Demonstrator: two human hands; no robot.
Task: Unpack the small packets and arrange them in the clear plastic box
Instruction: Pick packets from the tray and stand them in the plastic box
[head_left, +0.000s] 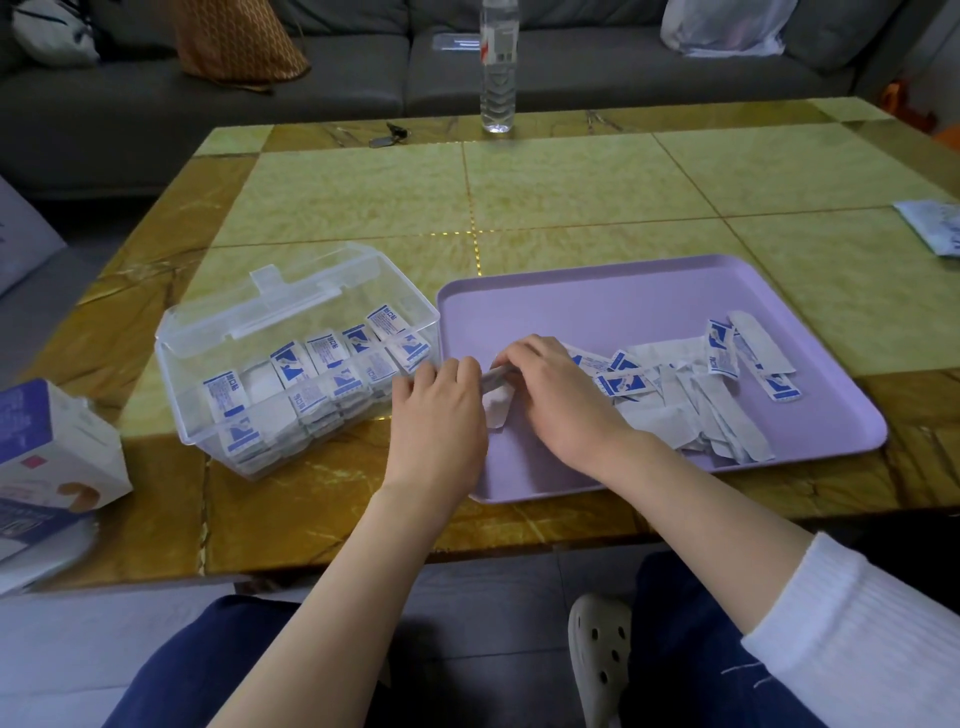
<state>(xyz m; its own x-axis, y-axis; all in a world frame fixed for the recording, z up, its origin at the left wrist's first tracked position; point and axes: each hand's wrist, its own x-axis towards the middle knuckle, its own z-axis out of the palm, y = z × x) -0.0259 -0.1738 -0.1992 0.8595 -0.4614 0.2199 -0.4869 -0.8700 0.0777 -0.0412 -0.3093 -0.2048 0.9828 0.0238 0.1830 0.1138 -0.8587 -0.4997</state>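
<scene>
Right, both hands are meeting over the left end of the purple tray (597, 301). The left hand (439, 402) and right hand (558, 397) have their fingers (460, 368) curled, pinching one small packet (496, 375) between them. A white strip (497, 410) hangs down from it onto the tray. The grasp is on the packet at both ends; I can't tell how far it's torn open. The clear plastic box (176, 374) sits on the surface (571, 192) just left of the tray, nearly touching its edge, with the lid (311, 291) flipped open at the back. Inside it, blue-and-white packets (332, 374) stand in packed rows, filling most of the box. More loose packets (623, 384) and a heap of pale wrapper strips (696, 410) lie on the tray to the right of the hands, mostly in its near-right half. A blue-and-white carton (52, 441) sits at the left edge of the surface, its top flaps open. Another flat blue-print pack (935, 228) lies at the far right edge. A water bottle (498, 67) stands upright at the far side, with keys (389, 136) to its left. Grey sofa (156, 104) behind. The right forearm has a white sleeve (857, 639) pushed up; the left forearm is bare. The person is seated, in dark blue trousers (208, 665), with a white clog (597, 660) on the floor.
</scene>
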